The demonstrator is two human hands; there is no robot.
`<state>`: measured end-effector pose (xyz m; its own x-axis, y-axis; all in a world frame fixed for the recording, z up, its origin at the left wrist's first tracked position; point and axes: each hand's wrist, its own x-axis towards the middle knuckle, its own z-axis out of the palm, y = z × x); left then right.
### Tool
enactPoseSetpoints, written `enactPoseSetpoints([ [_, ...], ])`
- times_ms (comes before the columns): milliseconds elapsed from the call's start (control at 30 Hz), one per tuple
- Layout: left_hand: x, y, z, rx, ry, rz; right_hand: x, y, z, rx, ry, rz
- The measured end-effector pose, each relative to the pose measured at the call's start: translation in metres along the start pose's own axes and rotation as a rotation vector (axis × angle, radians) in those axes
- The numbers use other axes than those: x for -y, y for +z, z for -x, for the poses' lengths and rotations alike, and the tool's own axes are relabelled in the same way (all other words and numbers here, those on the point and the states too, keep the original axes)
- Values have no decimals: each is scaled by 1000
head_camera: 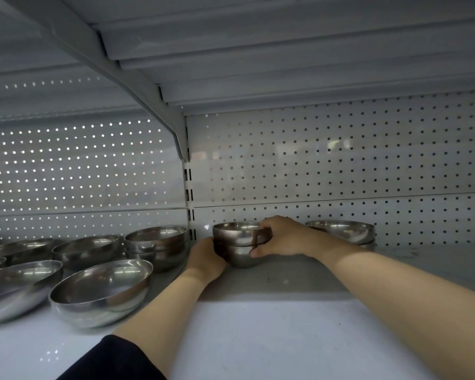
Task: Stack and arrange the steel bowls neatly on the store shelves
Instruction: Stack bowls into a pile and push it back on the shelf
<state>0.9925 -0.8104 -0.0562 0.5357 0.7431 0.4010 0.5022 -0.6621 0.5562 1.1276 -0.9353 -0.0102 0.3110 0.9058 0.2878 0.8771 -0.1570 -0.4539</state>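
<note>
A small stack of steel bowls (237, 238) stands at the back of the white shelf (272, 325), near the pegboard wall. My left hand (205, 260) holds the lower bowl from the left side. My right hand (281, 237) grips the upper bowl from the right, fingers over its rim and thumb against the lower bowl. Another stack of steel bowls (343, 231) sits behind my right wrist. To the left stands a taller stack (157, 246), and several single wide bowls (100, 290) lie in front of it.
A perforated back panel (340, 160) closes the rear. The upper shelf's underside and its slanted bracket (148, 100) hang low overhead. More bowls (17, 286) crowd the far left. Bare shelf surface shows in front of and right of my arms.
</note>
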Motion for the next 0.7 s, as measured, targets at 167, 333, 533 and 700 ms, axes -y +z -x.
enactPoseSetpoints([
  [167, -29, -16, 4, -77, 34, 84, 8, -30, 11, -33, 19, -48],
  [333, -86, -25, 4, -105, 129, 183, 4, -91, 39, -120, 46, -59],
  [533, -157, 0, -8, -40, 140, 214, -36, -139, 66, -195, 140, -125],
  [700, -167, 39, -9, 40, 161, 148, -69, -140, 75, -176, 221, -107],
])
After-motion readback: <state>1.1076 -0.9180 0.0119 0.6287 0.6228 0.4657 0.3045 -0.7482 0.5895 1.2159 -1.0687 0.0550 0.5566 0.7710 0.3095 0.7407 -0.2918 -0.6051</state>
